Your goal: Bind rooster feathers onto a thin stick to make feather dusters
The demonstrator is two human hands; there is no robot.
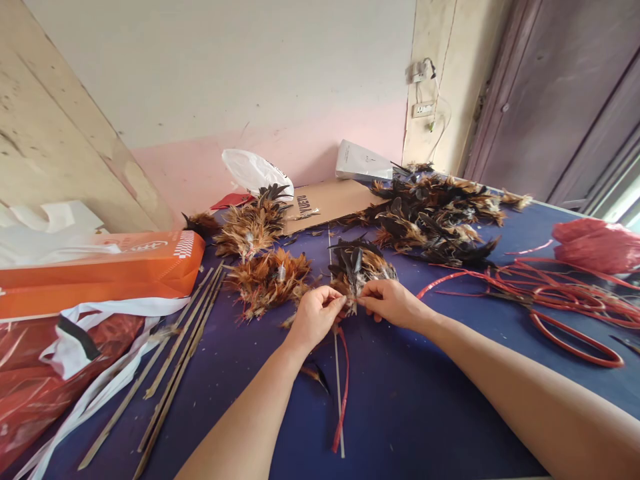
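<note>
A bundle of black and brown feathers (356, 261) lies on the blue table, its quill ends toward me. At those ends my left hand (320, 312) and my right hand (389, 304) face each other, fingertips pinched. A thin bit of red plastic string shows between the fingertips, partly hidden by the fingers. Below my left hand a red plastic strip (344, 393) trails down the table. To the left of the bundle sits a brown feather bundle (270, 280), with another feather bundle (253, 227) behind it. One loose dark feather (316, 377) rests under my left wrist.
A large feather pile (440, 217) spreads at the back right. Tangled red plastic string (555, 293) lies at the right beside a red plastic bundle (597, 245). Thin sticks (173, 373) and an orange bag (100, 273) are at the left. Cardboard (335, 200) lies near the wall.
</note>
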